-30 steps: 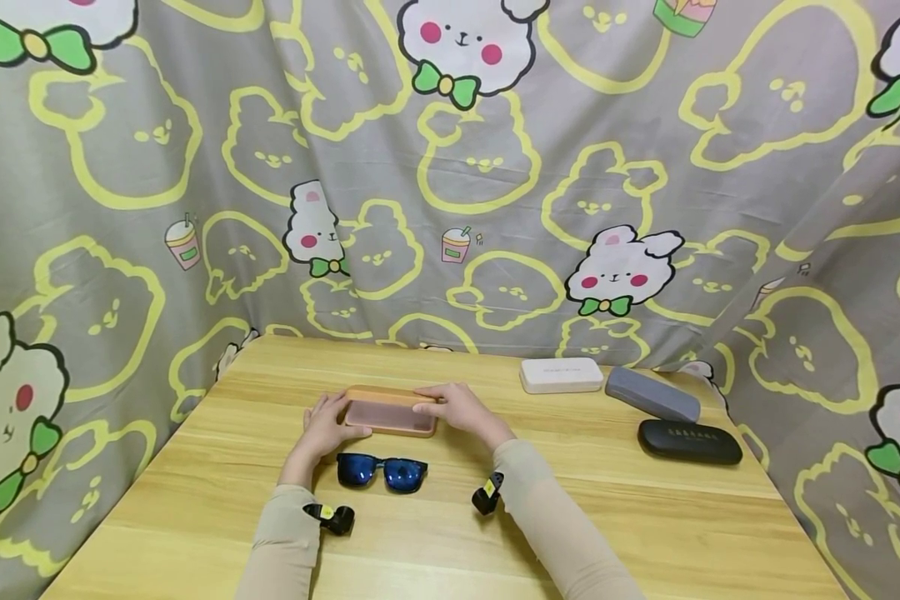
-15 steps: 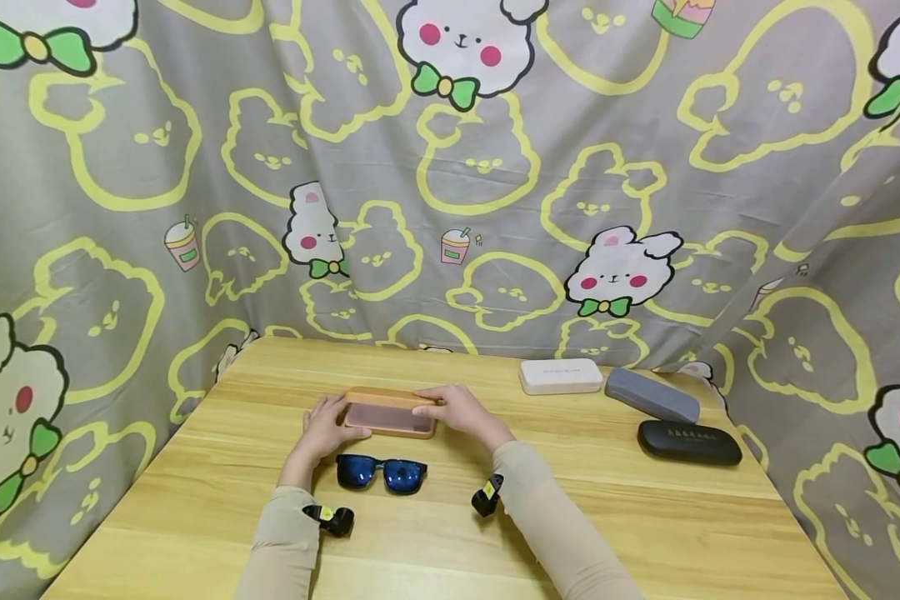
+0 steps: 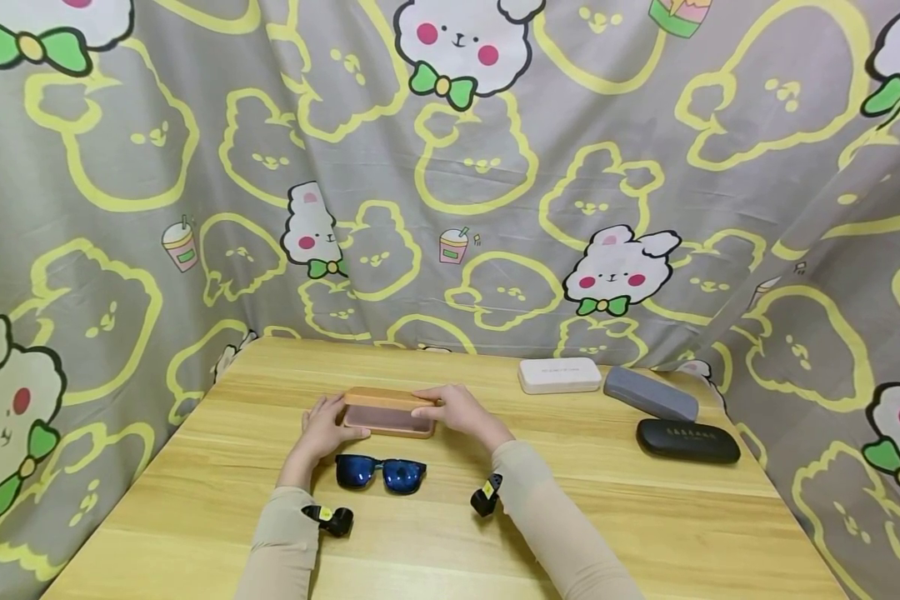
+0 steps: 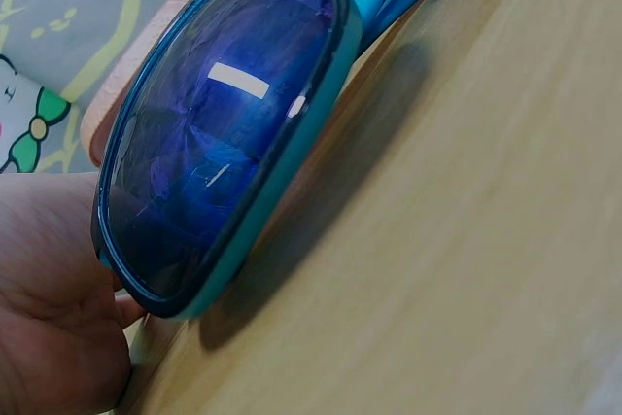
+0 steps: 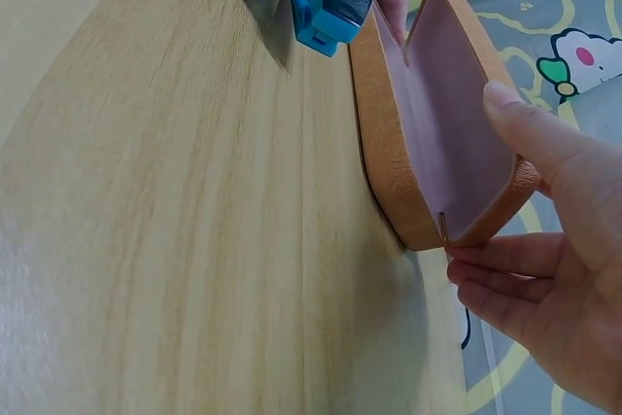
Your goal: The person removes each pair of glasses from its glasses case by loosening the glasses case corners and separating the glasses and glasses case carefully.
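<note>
Tan glasses case [image 3: 387, 417], lid [image 3: 381, 397] raised, is being gripped at opposite ends by left hand [image 3: 322, 433] and right hand [image 3: 461, 411] — pinkish lining [image 5: 452, 123] being exposed — on wooden table [image 3: 427, 550], just beyond blue-lensed sunglasses [image 3: 403, 476].

Left hand [image 3: 324, 430] and right hand [image 3: 461, 408] both grip, forearms [image 3: 566, 525] slanting inward.

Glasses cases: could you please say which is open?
The orange oblong case, pink lining showing, held by the right hand; the white oblong case, grey oblong case and black oblong case are closed.
</note>
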`<action>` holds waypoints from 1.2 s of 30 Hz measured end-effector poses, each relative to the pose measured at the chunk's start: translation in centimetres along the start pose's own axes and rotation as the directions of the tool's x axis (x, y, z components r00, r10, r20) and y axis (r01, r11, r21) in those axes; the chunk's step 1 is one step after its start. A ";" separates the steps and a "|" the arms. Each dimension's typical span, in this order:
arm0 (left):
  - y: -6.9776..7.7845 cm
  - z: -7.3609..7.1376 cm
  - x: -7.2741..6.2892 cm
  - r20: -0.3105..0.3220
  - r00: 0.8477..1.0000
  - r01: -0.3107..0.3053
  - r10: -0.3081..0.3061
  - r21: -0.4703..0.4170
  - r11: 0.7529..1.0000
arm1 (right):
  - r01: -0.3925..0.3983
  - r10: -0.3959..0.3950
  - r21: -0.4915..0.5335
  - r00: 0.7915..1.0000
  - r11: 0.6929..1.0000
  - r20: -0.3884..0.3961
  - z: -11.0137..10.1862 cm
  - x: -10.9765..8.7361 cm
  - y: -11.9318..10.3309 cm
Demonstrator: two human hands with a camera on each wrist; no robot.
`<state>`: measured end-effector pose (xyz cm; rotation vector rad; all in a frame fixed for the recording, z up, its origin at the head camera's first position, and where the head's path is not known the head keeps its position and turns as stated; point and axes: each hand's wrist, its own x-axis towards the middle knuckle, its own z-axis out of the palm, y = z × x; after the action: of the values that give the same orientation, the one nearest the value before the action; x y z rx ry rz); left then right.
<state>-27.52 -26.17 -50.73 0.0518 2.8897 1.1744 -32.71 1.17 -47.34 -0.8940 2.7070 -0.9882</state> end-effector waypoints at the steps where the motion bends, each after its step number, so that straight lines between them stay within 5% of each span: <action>1: 0.0 0.0 0.0 0.000 1.000 0.000 0.000 -0.002 1.000 | 0.002 -0.002 -0.005 1.000 1.000 0.000 0.0 0.0 0.0; 26: 0.3 -0.1 -0.2 0.006 1.000 0.007 -0.007 -0.017 1.000 | 0.020 -0.021 -0.040 1.000 0.999 -0.023 0.3 -0.1 0.0; 36: 0.4 0.0 -0.7 -0.042 0.998 -0.050 0.048 -0.062 0.997 | 0.010 -0.010 -0.063 1.000 0.998 -0.012 0.2 -0.3 -0.4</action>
<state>-26.81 -25.95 -50.43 0.0997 2.8998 1.2885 -32.16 0.98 -47.29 -0.9160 2.7613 -0.9180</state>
